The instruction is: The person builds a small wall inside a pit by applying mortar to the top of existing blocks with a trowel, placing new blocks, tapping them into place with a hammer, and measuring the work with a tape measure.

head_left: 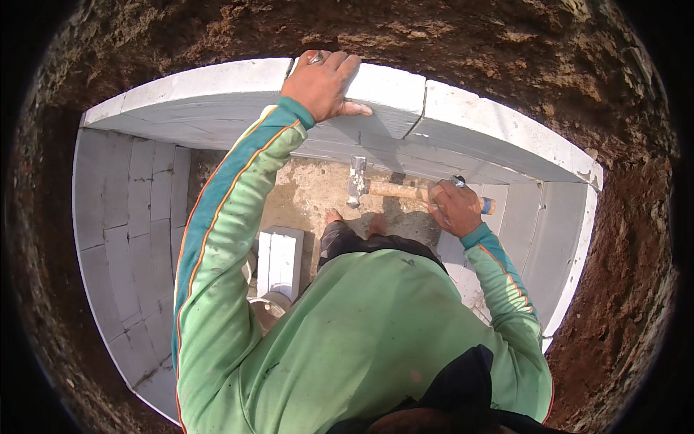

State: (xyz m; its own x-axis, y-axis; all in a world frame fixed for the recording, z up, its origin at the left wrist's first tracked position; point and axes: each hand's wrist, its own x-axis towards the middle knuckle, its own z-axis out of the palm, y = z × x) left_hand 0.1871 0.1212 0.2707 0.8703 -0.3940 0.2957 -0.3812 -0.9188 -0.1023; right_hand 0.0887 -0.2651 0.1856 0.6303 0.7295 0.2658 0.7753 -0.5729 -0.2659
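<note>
My left hand (323, 82) lies over the top edge of the far wall, its fingers curled over the back of a white block (390, 90) and its thumb stretched along the near side. A ring shows on one finger. My right hand (455, 207) is closed round the wooden handle of a hammer (394, 189), inside the walls and below that block. The hammer's whitish, dusty metal head points left, and a blue band marks the handle's end. Gaps show between the top block and its neighbours on both sides.
Walls of white blocks (137, 217) stand to the left, far and right, with brown earth (470, 36) behind them. A loose white block (280, 260) stands on the dirty floor (311, 192), beside a bucket (269, 307) partly hidden by my left arm. My bare feet are between the walls.
</note>
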